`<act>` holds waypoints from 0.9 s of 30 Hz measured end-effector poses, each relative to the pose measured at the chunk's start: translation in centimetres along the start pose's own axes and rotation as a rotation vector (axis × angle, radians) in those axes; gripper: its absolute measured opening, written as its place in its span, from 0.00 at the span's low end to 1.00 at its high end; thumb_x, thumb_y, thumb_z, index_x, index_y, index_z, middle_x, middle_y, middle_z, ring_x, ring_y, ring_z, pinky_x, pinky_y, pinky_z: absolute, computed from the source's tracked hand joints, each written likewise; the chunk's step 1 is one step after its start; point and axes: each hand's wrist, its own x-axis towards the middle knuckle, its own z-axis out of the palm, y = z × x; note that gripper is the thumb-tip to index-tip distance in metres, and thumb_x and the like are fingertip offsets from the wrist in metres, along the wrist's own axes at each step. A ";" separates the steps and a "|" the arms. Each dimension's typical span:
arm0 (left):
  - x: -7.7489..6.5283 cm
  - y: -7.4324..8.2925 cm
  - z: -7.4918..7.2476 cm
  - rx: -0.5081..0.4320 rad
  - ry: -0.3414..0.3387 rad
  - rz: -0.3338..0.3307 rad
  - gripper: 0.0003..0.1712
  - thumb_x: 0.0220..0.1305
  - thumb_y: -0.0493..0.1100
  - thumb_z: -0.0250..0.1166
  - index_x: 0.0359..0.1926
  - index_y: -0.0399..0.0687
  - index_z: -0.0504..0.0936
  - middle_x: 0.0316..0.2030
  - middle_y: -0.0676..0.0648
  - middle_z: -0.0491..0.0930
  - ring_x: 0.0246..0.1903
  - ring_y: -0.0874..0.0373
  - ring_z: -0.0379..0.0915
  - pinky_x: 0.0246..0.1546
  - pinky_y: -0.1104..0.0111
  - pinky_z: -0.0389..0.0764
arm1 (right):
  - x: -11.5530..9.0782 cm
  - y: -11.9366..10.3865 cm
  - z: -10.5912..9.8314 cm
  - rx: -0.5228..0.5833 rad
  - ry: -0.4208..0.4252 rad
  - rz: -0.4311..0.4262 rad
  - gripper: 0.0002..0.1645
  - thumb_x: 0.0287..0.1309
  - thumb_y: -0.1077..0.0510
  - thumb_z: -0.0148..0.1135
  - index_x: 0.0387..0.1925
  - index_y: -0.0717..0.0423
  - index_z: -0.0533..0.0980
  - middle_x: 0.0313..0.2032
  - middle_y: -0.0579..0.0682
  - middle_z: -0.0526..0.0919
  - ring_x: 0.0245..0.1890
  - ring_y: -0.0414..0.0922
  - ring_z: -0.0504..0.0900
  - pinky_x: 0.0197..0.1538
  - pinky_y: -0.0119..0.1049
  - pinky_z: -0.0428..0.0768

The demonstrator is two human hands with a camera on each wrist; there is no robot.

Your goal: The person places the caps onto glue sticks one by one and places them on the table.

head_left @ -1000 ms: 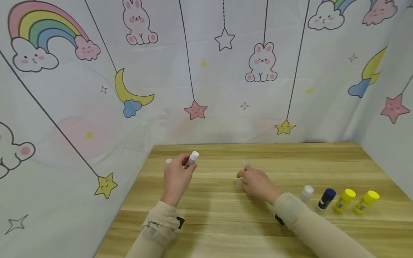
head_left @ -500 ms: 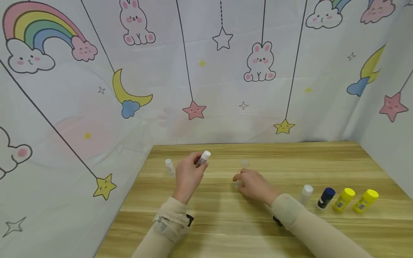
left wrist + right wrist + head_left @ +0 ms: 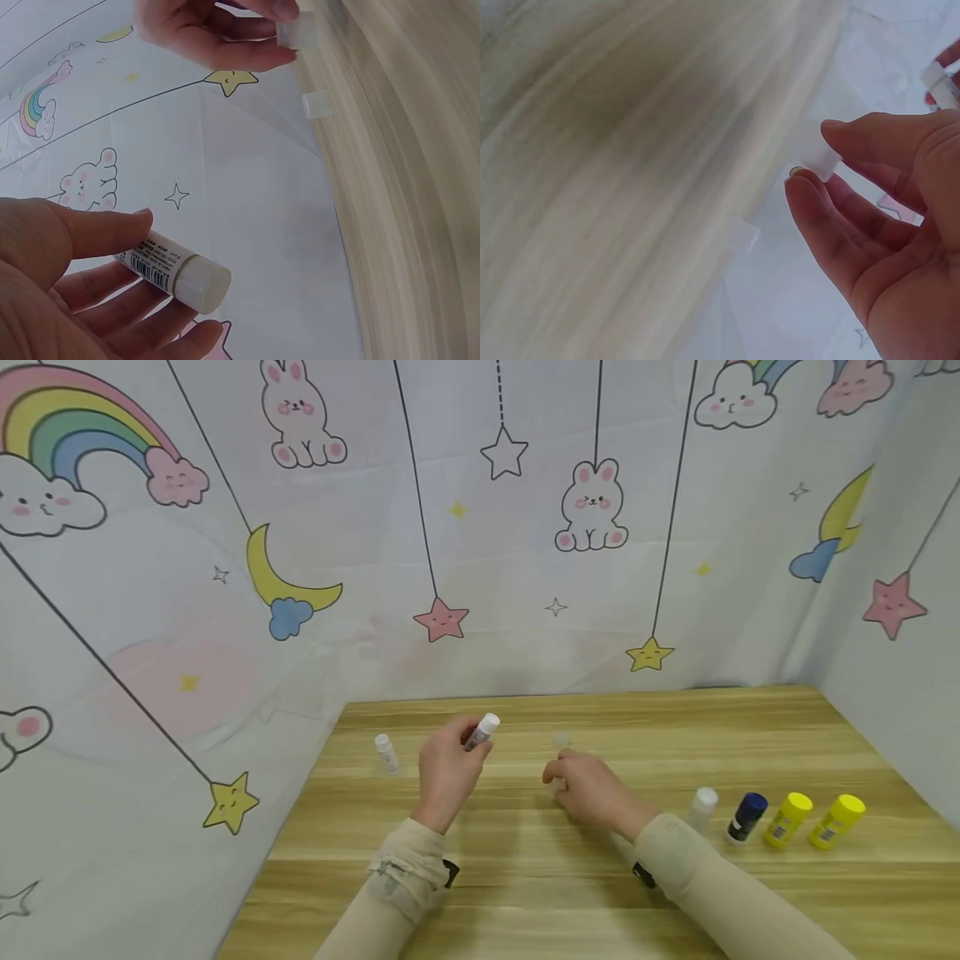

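Observation:
In the head view my left hand [image 3: 450, 772] grips a slim white glue stick [image 3: 482, 732], tilted, with its white end up. The left wrist view shows the printed barcode label on this glue stick [image 3: 176, 270], thumb on one side and fingers beneath. Low over the table, my right hand [image 3: 592, 789] pinches a small translucent white cap [image 3: 558, 784] between thumb and fingertips. That cap [image 3: 297, 31] also shows in the left wrist view. Just behind it on the table lies a second translucent cap [image 3: 562, 740]. The hands are apart.
A slim white glue stick [image 3: 387, 753] stands upright at the back left of the wooden table [image 3: 517, 893]. At the right stand a white stick [image 3: 702, 810], a navy-capped one [image 3: 747, 818] and two yellow glue sticks [image 3: 789, 820]. A patterned curtain [image 3: 517, 543] hangs behind.
My left hand has moved right with the glue stick, uncovering the upright stick at the left. The right fingers have closed in around the near cap. The head view has shifted slightly.

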 end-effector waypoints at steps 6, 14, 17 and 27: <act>0.0 0.5 0.6 0.009 0.009 0.012 0.14 0.57 0.41 0.77 0.45 0.50 0.87 0.35 0.49 0.87 0.33 0.55 0.83 0.35 0.57 0.82 | -0.2 -0.7 -1.9 0.028 0.085 0.039 0.13 0.54 0.68 0.70 0.41 0.52 0.85 0.36 0.45 0.80 0.32 0.39 0.79 0.34 0.34 0.79; 0.0 0.8 1.4 0.006 -0.004 0.008 0.14 0.57 0.41 0.77 0.45 0.50 0.87 0.33 0.51 0.86 0.31 0.57 0.81 0.34 0.58 0.82 | -0.7 -0.9 -3.5 0.042 0.174 0.014 0.11 0.55 0.66 0.71 0.40 0.52 0.85 0.34 0.43 0.80 0.29 0.39 0.77 0.31 0.32 0.77; 0.0 1.1 1.7 0.005 -0.011 0.008 0.14 0.58 0.42 0.76 0.46 0.50 0.87 0.34 0.50 0.86 0.31 0.57 0.81 0.34 0.58 0.82 | -0.9 -0.9 -4.0 0.035 0.204 -0.005 0.11 0.55 0.65 0.73 0.40 0.52 0.85 0.34 0.43 0.81 0.29 0.40 0.77 0.31 0.32 0.76; 0.1 1.9 2.5 0.028 -0.050 0.011 0.15 0.60 0.44 0.75 0.48 0.51 0.88 0.35 0.49 0.87 0.32 0.56 0.82 0.33 0.58 0.82 | -1.0 -1.3 -5.3 0.038 0.263 -0.027 0.12 0.54 0.64 0.75 0.41 0.50 0.85 0.35 0.43 0.83 0.29 0.36 0.77 0.32 0.32 0.78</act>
